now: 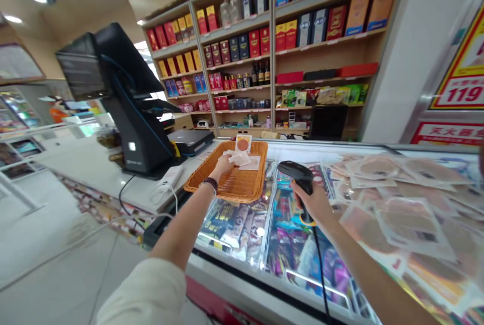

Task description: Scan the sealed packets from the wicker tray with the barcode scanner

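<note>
My left hand (224, 164) reaches into an orange wicker basket (212, 188), its fingers closed on a small white packet (240, 158). Beside it in the basket lies another pale packet (255, 163), and one with a round brown print (243, 144) leans at the far rim. My right hand (315, 204) is wrapped round the grip of a black barcode scanner (297, 169), held above the glass-topped freezer. The scanner's black cable (321, 269) hangs down from the handle.
Many flat clear packs (412, 219) lie spread over the freezer's right side. Wrapped goods (287, 224) show under the glass. To the left stand a cash register (128, 98), a grey box (192, 141) and a white power strip (170, 177) on the counter. Shelves (238, 62) of boxes rise behind.
</note>
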Demonstrator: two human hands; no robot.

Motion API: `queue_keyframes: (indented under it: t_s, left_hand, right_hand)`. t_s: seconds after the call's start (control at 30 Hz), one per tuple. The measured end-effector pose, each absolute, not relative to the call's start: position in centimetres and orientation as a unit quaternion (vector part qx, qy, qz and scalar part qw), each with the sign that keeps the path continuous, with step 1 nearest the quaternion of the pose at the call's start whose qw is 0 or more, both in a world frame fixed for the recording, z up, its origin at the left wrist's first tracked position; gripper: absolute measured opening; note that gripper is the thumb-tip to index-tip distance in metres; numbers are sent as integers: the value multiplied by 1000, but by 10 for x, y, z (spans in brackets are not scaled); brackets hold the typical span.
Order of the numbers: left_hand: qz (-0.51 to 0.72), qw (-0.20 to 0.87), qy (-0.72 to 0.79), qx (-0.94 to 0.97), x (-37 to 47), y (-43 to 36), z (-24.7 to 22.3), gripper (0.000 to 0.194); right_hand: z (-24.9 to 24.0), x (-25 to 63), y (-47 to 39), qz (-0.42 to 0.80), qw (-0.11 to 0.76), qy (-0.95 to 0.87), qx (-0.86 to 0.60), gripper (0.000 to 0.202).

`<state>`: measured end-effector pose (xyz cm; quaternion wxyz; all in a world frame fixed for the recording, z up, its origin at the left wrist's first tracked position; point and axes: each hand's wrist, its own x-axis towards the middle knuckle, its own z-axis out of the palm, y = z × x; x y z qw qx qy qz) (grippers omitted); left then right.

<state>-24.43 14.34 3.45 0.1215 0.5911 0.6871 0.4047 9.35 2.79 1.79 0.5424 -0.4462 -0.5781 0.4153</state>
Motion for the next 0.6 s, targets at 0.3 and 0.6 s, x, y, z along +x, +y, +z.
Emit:
queue_keyframes:
  t_s: [0.3,0.6]
  left_hand:
    - [298,111,725,610,-251,172,16,16]
    - [297,118,713,624,-246,158,12,47]
  right_hand:
    - [-8,103,33,374,533,-587,-481,54]
    - [-7,107,29,391,534,-582,-473,52]
